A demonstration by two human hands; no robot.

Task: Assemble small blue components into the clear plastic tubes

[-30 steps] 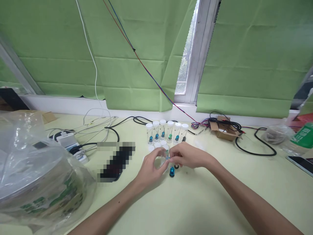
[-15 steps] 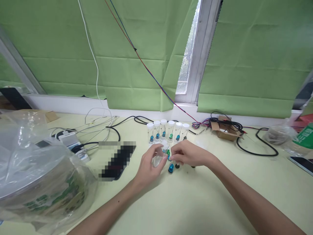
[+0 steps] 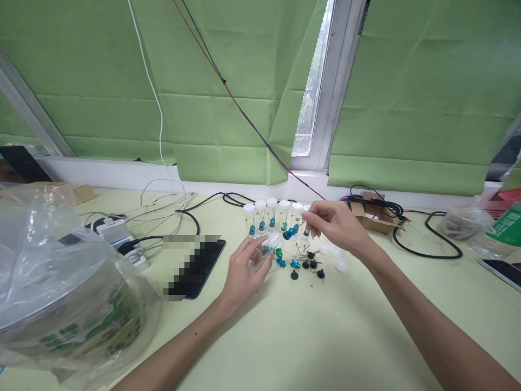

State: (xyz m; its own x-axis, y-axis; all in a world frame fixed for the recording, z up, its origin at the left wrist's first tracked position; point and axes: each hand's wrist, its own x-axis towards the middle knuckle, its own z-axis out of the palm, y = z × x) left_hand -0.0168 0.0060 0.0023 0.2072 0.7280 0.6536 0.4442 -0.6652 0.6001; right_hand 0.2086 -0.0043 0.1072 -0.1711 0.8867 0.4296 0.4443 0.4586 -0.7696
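My left hand is curled around a small clear vial, tilted just above the table. With my right hand I pinch the thin stem of a shiny blue metal piece with a dark base, held up in front of the vial row. Between my hands lie a green piece and blue pieces. Several black stemmed parts and thin metal pins are scattered to their right. Behind stand several white-capped clear vials, each holding a coloured piece; my right hand partly hides the rightmost.
White caps lie right of the black parts. A phone rests left of my left hand. A plastic-bagged tub fills the left front. A power strip, black cables and a cardboard box line the back.
My right hand has moved up and right, away from my left hand, lifting the dark-based blue piece. Black parts and white caps it covered now show. My left hand still holds the vial.
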